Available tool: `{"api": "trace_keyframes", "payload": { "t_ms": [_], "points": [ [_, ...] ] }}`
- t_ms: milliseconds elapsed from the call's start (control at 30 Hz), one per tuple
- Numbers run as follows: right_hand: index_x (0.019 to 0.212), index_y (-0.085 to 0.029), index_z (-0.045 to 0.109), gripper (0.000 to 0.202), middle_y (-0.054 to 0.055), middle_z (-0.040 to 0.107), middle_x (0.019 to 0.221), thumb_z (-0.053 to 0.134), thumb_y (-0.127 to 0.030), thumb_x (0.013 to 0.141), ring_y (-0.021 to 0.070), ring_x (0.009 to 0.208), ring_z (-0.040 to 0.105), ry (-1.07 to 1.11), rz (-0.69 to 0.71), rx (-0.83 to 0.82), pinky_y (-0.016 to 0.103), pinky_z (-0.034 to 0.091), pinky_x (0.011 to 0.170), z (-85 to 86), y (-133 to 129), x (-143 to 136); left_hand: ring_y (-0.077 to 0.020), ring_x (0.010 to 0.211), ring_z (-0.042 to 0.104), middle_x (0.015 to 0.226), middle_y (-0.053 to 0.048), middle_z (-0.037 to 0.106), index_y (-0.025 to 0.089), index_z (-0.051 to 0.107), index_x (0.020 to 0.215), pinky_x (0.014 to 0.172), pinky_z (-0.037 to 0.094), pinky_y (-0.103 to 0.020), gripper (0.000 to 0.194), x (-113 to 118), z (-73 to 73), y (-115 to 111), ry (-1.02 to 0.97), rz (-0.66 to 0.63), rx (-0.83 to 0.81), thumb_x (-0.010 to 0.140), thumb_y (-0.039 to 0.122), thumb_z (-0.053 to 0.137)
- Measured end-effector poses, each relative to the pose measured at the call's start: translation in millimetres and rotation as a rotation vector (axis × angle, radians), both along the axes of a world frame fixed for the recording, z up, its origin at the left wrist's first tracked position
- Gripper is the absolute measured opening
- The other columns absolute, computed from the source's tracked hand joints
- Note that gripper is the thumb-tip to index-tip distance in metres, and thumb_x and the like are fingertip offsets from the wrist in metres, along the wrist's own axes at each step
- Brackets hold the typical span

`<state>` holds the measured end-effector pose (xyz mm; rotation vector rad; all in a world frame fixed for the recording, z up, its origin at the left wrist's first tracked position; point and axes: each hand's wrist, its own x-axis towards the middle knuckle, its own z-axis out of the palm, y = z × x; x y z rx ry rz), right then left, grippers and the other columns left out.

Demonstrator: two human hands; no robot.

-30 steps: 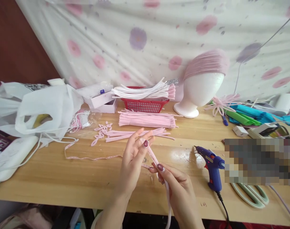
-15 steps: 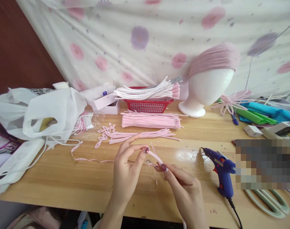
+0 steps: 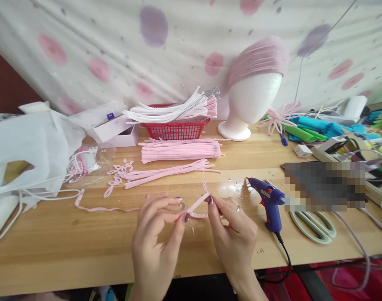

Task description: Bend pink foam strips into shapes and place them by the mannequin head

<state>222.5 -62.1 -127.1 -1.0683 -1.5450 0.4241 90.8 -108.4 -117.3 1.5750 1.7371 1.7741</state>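
Near the table's front, my left hand (image 3: 157, 238) pinches one end of a short pink fuzzy strip (image 3: 198, 203). The strip's other end, higher up, is between the thumb and fingers of my right hand (image 3: 234, 232), which wears a ring. A pink measuring tape (image 3: 98, 208) lies on the wood behind and beneath both hands. Beyond it are loose pink fuzzy stems (image 3: 165, 172), a tied bundle of pink stems (image 3: 181, 151) and small pink looped pieces (image 3: 117, 175).
A blue glue gun (image 3: 269, 200) stands right of my hands, beside green-handled scissors (image 3: 313, 225). Behind are a red basket (image 3: 175, 131) of white stems and a white foam head (image 3: 252, 96). White bags (image 3: 27, 146) sit at the left.
The view has shifted right. The strip's tilt has reversed: its left end was the higher one and is now lower, while my right hand's end has risen.
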Motion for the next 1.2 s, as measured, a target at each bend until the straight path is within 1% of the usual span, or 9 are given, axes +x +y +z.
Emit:
{"api": "trace_keyframes", "payload": {
  "t_ms": [200,300,400,567,667,767,867,1000,1200],
  "points": [
    [0.094,-0.026,0.08,0.019,0.005,0.076,0.078,0.065,-0.018,0.087,0.0194,0.062,0.065,0.132,-0.014,-0.158,0.033,0.052,0.062,1.4,5,-1,-0.0225,0.089,0.064,0.082,-0.002,0.068,0.025,0.065,0.066,0.108,0.04,-0.045,0.021,35,-16.4,-5,-0.309,-0.056,-0.053,0.086,0.021,0.067],
    [0.104,-0.023,0.076,0.021,0.007,0.077,0.093,0.062,-0.031,0.091,0.02,0.074,0.069,0.251,0.195,-0.413,0.032,0.056,0.068,-0.2,16,5,-0.0229,0.093,0.066,0.089,-0.005,0.069,0.022,0.068,0.069,0.092,0.051,-0.037,0.019,38,-24.9,1,-0.563,-0.021,-0.152,0.084,0.033,0.072],
    [0.129,-0.025,0.062,0.04,0.009,0.07,0.122,0.062,-0.039,0.091,0.0235,0.106,0.067,0.306,0.359,-0.521,0.038,0.053,0.093,-2.1,27,12,-0.021,0.088,0.068,0.091,-0.007,0.072,0.018,0.07,0.077,0.082,0.054,-0.031,0.025,25,-30.9,10,-0.764,0.093,-0.197,0.078,0.042,0.077],
    [0.135,-0.02,0.058,0.049,0.015,0.054,0.144,0.054,-0.046,0.094,0.0334,0.132,0.048,-0.069,-0.006,-0.325,0.055,0.038,0.108,1.4,32,23,-0.0191,0.091,0.068,0.089,-0.005,0.073,0.017,0.071,0.086,0.089,0.05,-0.032,0.032,1,-34.1,19,-0.871,0.219,-0.13,0.073,0.044,0.082],
    [0.098,-0.017,0.076,0.036,0.018,0.069,0.122,0.052,-0.043,0.092,0.0394,0.112,0.058,-0.377,-0.148,-0.277,0.06,0.041,0.098,5.6,37,31,-0.0185,0.09,0.069,0.086,-0.003,0.074,0.017,0.072,0.084,0.093,0.05,-0.034,0.031,-3,-31.6,20,-0.926,0.221,-0.079,0.071,0.042,0.084],
    [0.077,-0.018,0.075,0.036,0.018,0.075,0.1,0.051,-0.041,0.091,0.0388,0.093,0.065,-0.471,-0.156,-0.3,0.06,0.043,0.09,12.9,40,34,-0.0178,0.086,0.07,0.082,-0.002,0.074,0.018,0.073,0.081,0.096,0.05,-0.037,0.029,1,-26.8,21,-1.039,0.212,-0.067,0.069,0.041,0.086],
    [0.099,-0.02,0.075,0.037,0.015,0.076,0.102,0.051,-0.047,0.094,0.0344,0.096,0.067,-0.222,0.004,-0.363,0.05,0.049,0.087,22.2,32,23,-0.0152,0.079,0.07,0.078,0.0,0.075,0.019,0.075,0.077,0.092,0.053,-0.034,0.024,7,-21.6,23,-1.185,0.165,-0.056,0.066,0.036,0.088],
    [0.12,-0.026,0.07,0.036,0.009,0.075,0.114,0.056,-0.049,0.095,0.0269,0.106,0.069,0.205,0.494,-0.594,0.04,0.053,0.092,23.6,12,-4,-0.0122,0.08,0.071,0.086,0.0,0.079,0.024,0.078,0.078,0.082,0.054,-0.024,0.017,17,-14.4,20,-1.359,-0.047,-0.08,0.068,0.035,0.087],
    [0.103,-0.029,0.076,0.023,0.006,0.076,0.105,0.065,-0.046,0.092,0.0217,0.103,0.069,0.641,0.482,-0.696,0.037,0.048,0.1,10.1,-3,-28,-0.0199,0.102,0.068,0.096,-0.004,0.079,0.024,0.081,0.083,0.095,0.05,-0.029,0.016,36,-11.8,13,-1.261,-0.217,-0.217,0.074,0.037,0.082]
  ]
}}
